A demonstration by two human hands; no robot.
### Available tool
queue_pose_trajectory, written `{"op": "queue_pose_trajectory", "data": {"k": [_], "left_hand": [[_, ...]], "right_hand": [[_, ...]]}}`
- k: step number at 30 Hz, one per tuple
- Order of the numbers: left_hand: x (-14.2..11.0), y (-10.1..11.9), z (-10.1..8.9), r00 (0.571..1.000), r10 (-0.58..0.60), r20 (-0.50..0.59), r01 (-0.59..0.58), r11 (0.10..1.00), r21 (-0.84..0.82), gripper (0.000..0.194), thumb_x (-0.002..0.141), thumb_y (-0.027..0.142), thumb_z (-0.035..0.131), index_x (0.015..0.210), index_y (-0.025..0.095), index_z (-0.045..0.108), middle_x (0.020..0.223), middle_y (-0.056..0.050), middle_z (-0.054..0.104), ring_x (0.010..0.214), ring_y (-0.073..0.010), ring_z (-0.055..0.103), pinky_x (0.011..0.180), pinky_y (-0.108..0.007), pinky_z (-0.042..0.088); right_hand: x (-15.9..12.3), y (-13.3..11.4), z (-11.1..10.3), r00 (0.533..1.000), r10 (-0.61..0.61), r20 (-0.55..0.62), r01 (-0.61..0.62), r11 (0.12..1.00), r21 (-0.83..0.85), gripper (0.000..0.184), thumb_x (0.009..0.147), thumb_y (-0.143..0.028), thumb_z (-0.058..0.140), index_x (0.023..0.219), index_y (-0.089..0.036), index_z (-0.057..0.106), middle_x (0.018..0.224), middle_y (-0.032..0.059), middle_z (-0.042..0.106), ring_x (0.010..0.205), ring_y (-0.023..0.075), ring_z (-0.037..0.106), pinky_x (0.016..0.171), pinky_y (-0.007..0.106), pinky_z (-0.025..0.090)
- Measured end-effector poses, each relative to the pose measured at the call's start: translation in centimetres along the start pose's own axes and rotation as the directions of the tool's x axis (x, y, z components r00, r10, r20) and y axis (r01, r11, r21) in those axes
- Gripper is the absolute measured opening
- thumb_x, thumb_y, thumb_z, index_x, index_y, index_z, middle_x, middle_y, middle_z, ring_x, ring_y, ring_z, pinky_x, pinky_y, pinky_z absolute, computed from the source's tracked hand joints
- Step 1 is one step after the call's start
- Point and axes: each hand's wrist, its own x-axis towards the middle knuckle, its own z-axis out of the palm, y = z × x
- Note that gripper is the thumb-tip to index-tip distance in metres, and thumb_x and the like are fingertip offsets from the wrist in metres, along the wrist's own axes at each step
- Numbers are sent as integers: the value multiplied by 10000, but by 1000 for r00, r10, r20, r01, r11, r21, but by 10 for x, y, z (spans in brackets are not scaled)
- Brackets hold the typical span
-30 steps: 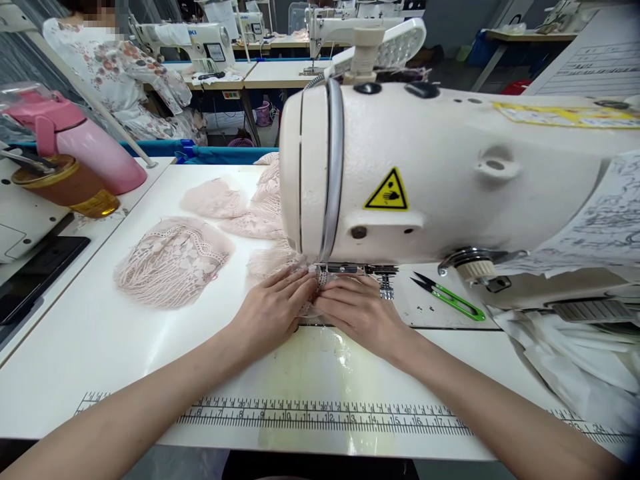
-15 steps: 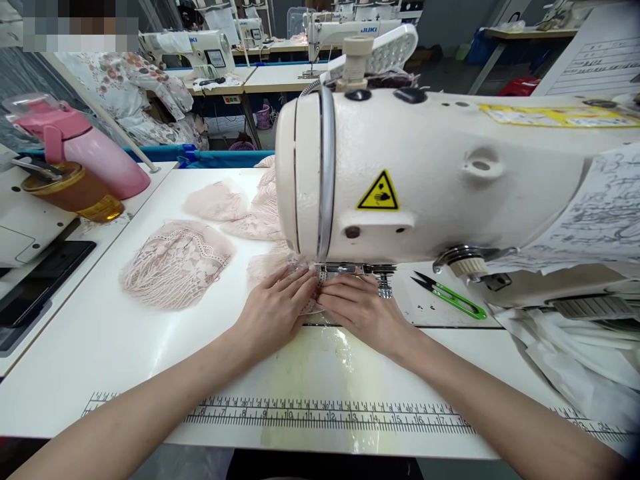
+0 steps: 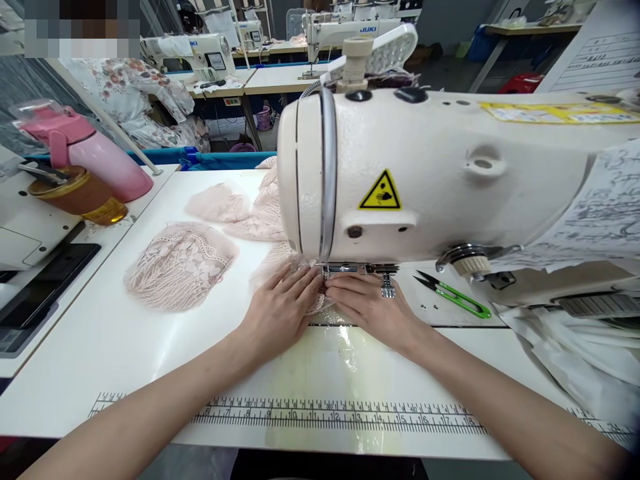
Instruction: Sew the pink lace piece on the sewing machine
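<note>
A piece of pale pink lace fabric (image 3: 317, 305) lies at the needle area of a white sewing machine (image 3: 440, 173), mostly covered by my fingers. My left hand (image 3: 283, 300) rests flat on it, fingers stretched toward the presser foot. From the other side, my right hand (image 3: 373, 303) lies with its fingers extended over the lace, the fingertips close to those of the left. Neither hand is seen gripping. A metal attachment with a knurled screw (image 3: 387, 285) sits just above the right fingers. The needle itself is hidden.
Separate lace pieces (image 3: 180, 267) lie left on the white table (image 3: 165, 360). Green thread snips (image 3: 455, 297) rest right of my hands. A pink bottle (image 3: 100, 153), amber cup (image 3: 83, 193) and black phone (image 3: 47, 283) stand or lie far left. White fabric (image 3: 565, 360) hangs at right. A person in floral clothing sits beyond.
The whole view has shifted slightly, moving things a little to the right. Both hands stay on the lace by the presser foot, with the right fingers slightly farther under the metal attachment.
</note>
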Motion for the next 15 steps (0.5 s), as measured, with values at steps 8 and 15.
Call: {"op": "queue_pose_trajectory", "data": {"k": [8, 15], "left_hand": [[-3, 0, 4, 1000, -20, -1, 20, 999, -45, 414, 959, 238, 402, 1327, 119, 551, 1363, -101, 566, 1276, -242, 537, 1129, -474, 382], [-2, -1, 4, 999, -39, 22, 41, 996, -83, 415, 959, 248, 415, 1344, 163, 542, 1365, -78, 573, 1286, -238, 528, 1148, -478, 357]], "right_hand": [[-2, 1, -6, 998, 51, -40, -53, 996, -67, 210, 941, -197, 524, 1036, -266, 698, 1136, -12, 716, 941, 165, 681, 842, 347, 486], [1, 3, -10, 998, 63, -26, -64, 997, -36, 284, 917, -184, 549, 1145, -291, 680, 1126, 24, 715, 982, 184, 678, 882, 356, 511]]}}
